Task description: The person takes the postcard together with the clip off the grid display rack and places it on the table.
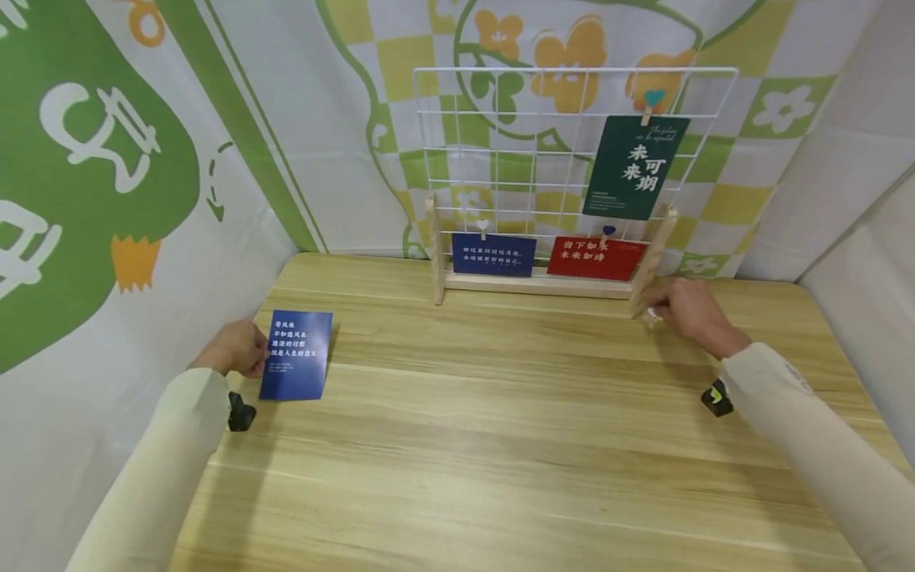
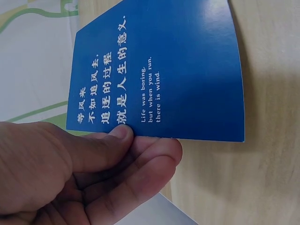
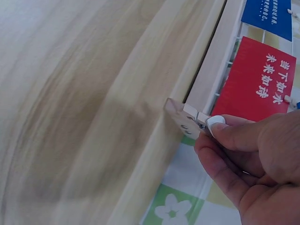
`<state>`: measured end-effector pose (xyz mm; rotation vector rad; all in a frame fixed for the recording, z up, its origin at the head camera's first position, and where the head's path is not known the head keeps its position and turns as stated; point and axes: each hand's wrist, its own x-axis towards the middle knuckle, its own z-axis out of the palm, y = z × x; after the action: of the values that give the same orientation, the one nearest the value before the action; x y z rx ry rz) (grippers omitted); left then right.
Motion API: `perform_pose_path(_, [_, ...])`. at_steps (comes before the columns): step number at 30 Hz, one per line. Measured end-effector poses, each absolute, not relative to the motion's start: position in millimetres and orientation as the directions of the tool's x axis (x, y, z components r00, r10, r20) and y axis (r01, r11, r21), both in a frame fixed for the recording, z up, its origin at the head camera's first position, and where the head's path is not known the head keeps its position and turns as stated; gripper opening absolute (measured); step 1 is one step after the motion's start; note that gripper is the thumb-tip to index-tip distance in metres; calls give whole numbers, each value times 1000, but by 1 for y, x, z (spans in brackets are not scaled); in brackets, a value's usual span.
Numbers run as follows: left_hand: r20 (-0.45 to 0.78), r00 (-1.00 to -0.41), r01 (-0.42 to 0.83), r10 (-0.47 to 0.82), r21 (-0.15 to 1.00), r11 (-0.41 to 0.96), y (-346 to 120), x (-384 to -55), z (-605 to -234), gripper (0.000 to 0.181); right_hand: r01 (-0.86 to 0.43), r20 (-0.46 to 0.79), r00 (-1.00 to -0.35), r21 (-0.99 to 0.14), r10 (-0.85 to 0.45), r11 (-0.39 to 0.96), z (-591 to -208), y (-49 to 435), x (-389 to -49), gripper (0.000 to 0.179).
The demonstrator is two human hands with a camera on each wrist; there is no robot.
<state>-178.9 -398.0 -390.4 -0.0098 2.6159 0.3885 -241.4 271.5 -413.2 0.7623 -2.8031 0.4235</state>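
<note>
At the left of the head view, my left hand (image 1: 239, 347) pinches a blue card (image 1: 296, 357) with white writing by its edge. The left wrist view shows the thumb (image 2: 119, 136) on the card's printed face and the fingers bent behind it. My right hand (image 1: 692, 314) is beside the right foot of a white wire grid rack with a wooden base (image 1: 536, 284). Between its thumb and fingers it holds a small wooden clothespin (image 3: 191, 111) with a white ornament, whose tip points at the rack's wooden foot (image 3: 174, 107).
Clipped to the grid are a green card (image 1: 620, 179), a small blue card (image 1: 493, 266) and a red card (image 1: 589, 268), each under a heart-topped clothespin. A patterned cloth (image 1: 400, 71) hangs behind the wooden table (image 1: 457, 445), with white cloth at both sides.
</note>
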Motion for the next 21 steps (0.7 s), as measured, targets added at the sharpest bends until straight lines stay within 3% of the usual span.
perform_pose_path(21, [-502,-864,-185,-25,272,944,-407,-176,-405,14,-391,30,-917,-273,-398,879,-431,293,-248,17])
